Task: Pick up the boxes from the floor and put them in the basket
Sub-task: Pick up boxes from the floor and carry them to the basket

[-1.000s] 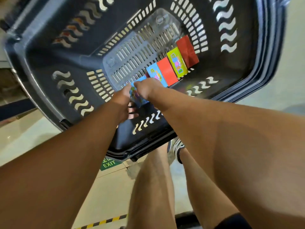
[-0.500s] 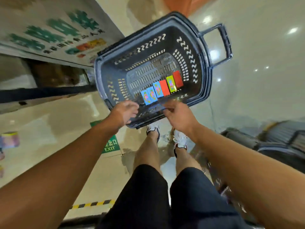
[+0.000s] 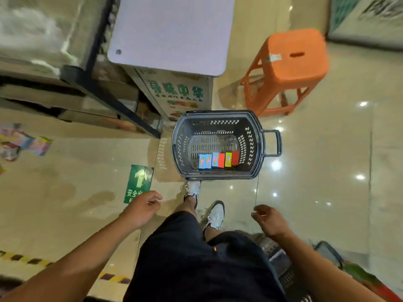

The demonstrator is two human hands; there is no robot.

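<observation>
Change: both hands have left the basket (image 3: 257, 136); a second ago they were inside it, setting a blue box at the end of the row, and the view has since risen from close over the basket to standing height.
Left hand (image 3: 142, 207): empty, fingers loosely curled, held over the floor well short of the basket.
Right hand (image 3: 269, 220): empty, fingers loosely curled, also short of the basket.
Boxes (image 3: 218, 160): six stand side by side in a row along the basket's near wall — three blue, a red, a yellow, a red.
More boxes (image 3: 24, 142): a blurred, colourful cluster lies on the floor at the far left, well apart from the basket.
Basket: dark grey, on the floor just beyond the person's forward shoe (image 3: 193, 189), its handle (image 3: 274, 142) jutting right.
Surroundings: a cabinet (image 3: 176, 94) with green lettering stands just behind the basket's left corner, under a pale tabletop (image 3: 172, 31); an orange stool (image 3: 292, 66) stands behind to the right.
Floor: a green exit sign (image 3: 139, 182) is stuck down just left of the basket; yellow-black tape (image 3: 26, 259) runs along the lower left.
Lower right: another dark basket (image 3: 281, 264) sits close behind the person's right leg.
Open room: bare glossy tile (image 3: 327, 171) stretches right of the basket, and between the basket and the boxes at left.
</observation>
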